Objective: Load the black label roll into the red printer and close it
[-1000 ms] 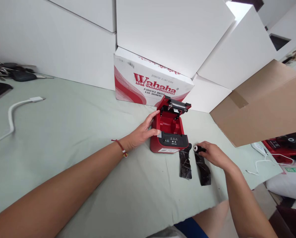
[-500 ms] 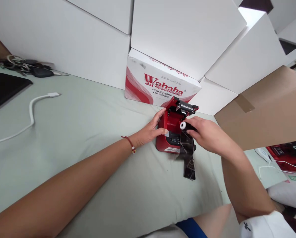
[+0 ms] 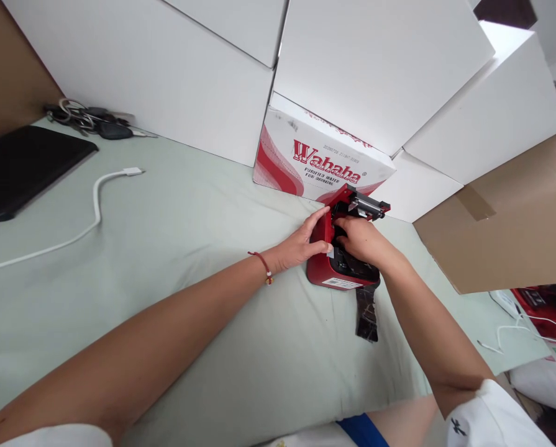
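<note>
A small red printer (image 3: 315,273) stands on the cloth-covered table with its lid (image 3: 368,205) raised. My left hand (image 3: 300,247) grips the printer's left side, fingers at the rear and thumb on the front edge by the black panel. Down in the printer's open bay, my right hand (image 3: 359,239) has its fingers closed on a black roll (image 3: 339,233), most of which is hidden. The roll's dark strip seems to lie over the front panel. In front of the printer's right corner, another black strip (image 3: 367,313) lies on the table.
Behind the printer stands a Wahaha carton (image 3: 324,158), with white boxes (image 3: 352,68) stacked above. A brown cardboard box (image 3: 501,223) is at right. Keys (image 3: 95,121), a black flat object (image 3: 30,167) and a white cable (image 3: 97,205) lie on the left.
My right hand has picked up the black roll from the table and carried it left into the printer's bay. My left hand keeps its grip on the printer. The view has shifted left.
</note>
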### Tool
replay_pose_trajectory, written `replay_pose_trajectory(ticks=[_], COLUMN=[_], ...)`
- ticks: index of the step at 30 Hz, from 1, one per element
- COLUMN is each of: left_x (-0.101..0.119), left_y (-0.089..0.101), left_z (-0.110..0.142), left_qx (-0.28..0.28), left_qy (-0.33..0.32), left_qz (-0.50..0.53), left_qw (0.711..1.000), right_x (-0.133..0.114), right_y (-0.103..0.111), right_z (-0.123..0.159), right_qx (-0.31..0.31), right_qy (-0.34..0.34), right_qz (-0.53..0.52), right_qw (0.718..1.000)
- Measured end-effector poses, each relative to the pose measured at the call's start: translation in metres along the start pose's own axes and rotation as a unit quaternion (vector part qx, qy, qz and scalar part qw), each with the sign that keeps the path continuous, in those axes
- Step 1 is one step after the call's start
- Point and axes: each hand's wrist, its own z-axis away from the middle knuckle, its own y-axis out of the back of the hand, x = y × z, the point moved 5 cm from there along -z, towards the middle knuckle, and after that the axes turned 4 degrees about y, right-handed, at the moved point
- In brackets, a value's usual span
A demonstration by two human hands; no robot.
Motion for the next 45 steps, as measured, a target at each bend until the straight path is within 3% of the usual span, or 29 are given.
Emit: replay_pose_trajectory(ticks=[4,7,9,13,18,22,27,31,34,39,42,45], left_x=[-0.001,-0.001,-0.002,-0.002,0.0,0.012,0.057,0.088,0.097,0.087,0.067,0.052], left_y=[0.0,0.001,0.002,0.003,0.002,0.006,0.017,0.008,0.0,-0.001,0.003,0.008], left_z=[-0.001,0.001,0.001,0.002,0.008,0.008,-0.023,-0.043,-0.029,0.015,0.026,0.029], left_qx=[0.007,0.012,0.016,0.014,0.003,0.039,0.161,0.136,0.111,0.085,0.062,0.078], left_qy=[-0.001,0.003,0.008,0.004,0.03,0.034,-0.035,-0.028,-0.015,-0.055,-0.089,-0.121], left_qz=[-0.004,-0.006,-0.009,-0.014,-0.004,-0.046,-0.115,-0.078,-0.091,-0.183,-0.168,-0.142], left_qw=[1.0,1.0,1.0,1.0,1.0,0.998,0.98,0.987,0.99,0.978,0.98,0.979], right_x=[0.005,0.008,0.006,-0.01,-0.02,-0.019,-0.02,-0.018,-0.019,-0.02,-0.02,-0.021], right_y=[0.0,0.002,-0.002,-0.037,-0.085,-0.096,-0.096,-0.099,-0.099,-0.095,-0.093,-0.09], right_z=[0.011,0.049,0.083,0.134,0.137,0.13,0.131,0.129,0.131,0.132,0.133,0.134], right_qx=[0.055,0.183,0.29,0.437,0.503,0.519,0.526,0.512,0.514,0.514,0.525,0.536], right_qy=[0.019,0.063,0.086,0.101,0.078,0.073,0.085,0.076,0.086,0.094,0.092,0.105], right_qz=[-0.076,-0.166,-0.169,-0.09,-0.043,-0.05,-0.078,-0.105,-0.114,-0.117,-0.118,-0.123], right_qw=[0.995,0.967,0.938,0.889,0.86,0.85,0.842,0.849,0.846,0.844,0.838,0.829])
